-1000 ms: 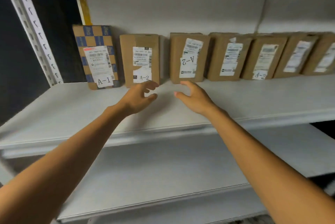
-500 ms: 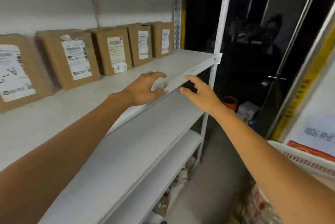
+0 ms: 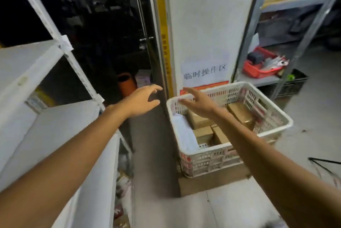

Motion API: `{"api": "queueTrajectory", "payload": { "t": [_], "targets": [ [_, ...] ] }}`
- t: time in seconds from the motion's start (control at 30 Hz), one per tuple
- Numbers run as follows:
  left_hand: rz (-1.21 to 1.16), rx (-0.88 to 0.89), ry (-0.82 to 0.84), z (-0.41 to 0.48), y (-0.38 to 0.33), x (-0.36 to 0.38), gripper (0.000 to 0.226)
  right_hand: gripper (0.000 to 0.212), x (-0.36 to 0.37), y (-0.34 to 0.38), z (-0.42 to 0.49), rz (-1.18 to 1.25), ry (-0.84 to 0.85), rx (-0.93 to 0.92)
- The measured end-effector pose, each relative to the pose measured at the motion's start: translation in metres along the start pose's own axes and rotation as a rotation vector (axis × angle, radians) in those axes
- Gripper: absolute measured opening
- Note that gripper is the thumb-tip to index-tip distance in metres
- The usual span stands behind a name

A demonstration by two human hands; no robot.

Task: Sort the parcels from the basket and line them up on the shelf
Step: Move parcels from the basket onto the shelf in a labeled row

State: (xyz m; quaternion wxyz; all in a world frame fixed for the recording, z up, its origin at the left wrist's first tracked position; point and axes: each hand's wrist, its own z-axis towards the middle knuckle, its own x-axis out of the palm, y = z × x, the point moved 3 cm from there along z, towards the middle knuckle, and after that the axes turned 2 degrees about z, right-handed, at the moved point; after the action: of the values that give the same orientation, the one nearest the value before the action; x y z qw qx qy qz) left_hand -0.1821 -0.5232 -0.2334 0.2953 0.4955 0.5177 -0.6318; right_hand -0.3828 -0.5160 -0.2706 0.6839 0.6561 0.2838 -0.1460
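Note:
A white slotted basket (image 3: 271,111) stands on a flat cardboard box on the floor at centre right. Inside lie several brown cardboard parcels (image 3: 239,113) and a white soft parcel (image 3: 183,131). My right hand (image 3: 198,103) hovers over the basket's far left corner, fingers spread, holding nothing. My left hand (image 3: 143,99) is stretched out to the left of the basket, above the floor gap, also with fingers apart and nothing in it. The white shelf (image 3: 49,128) runs along the left edge; its lined-up parcels are out of view.
A white pillar (image 3: 203,24) with a paper sign and a yellow-striped edge rises behind the basket. At right a grey metal rack holds a red tray (image 3: 258,68) of tools. An orange pot (image 3: 126,83) sits in the dark gap. Clutter lies under the white shelf.
My view has swung right from the row of parcels on the shelf to the basket on the floor. Both hands left the shelf and now reach toward the basket, still holding nothing.

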Motion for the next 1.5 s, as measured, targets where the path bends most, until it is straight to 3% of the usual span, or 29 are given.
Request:
{"api": "queueTrajectory", "payload": {
  "t": [0.2,0.43,0.6,0.87,1.13,1.27,1.5],
  "targets": [
    [-0.060,0.086,0.222,0.099,-0.039,0.100,0.051,0.039,-0.041,-0.111,0.025,0.024,-0.002,0.101],
    [-0.063,0.034,0.384,0.185,-0.049,0.165,0.049,0.063,-0.067,-0.219,0.076,0.097,0.114,0.294],
    [-0.174,-0.129,0.321,0.221,-0.033,0.181,0.044,0.063,-0.081,-0.269,0.119,0.135,0.148,0.380],
    [-0.279,-0.245,0.444,0.253,0.016,0.237,0.046,0.057,-0.057,-0.323,0.170,0.224,0.183,0.572],
    [-0.397,-0.333,0.533,0.309,0.067,0.282,0.045,0.057,-0.031,-0.377,0.216,0.283,0.086,0.788],
    [-0.472,-0.447,0.563,0.327,0.083,0.338,0.052,0.061,-0.013,-0.415,0.247,0.238,0.088,0.807],
    [-0.673,-0.642,0.425,0.354,0.105,0.419,0.073,0.058,0.022,-0.492,0.295,0.273,0.045,0.746]
  ]
}}
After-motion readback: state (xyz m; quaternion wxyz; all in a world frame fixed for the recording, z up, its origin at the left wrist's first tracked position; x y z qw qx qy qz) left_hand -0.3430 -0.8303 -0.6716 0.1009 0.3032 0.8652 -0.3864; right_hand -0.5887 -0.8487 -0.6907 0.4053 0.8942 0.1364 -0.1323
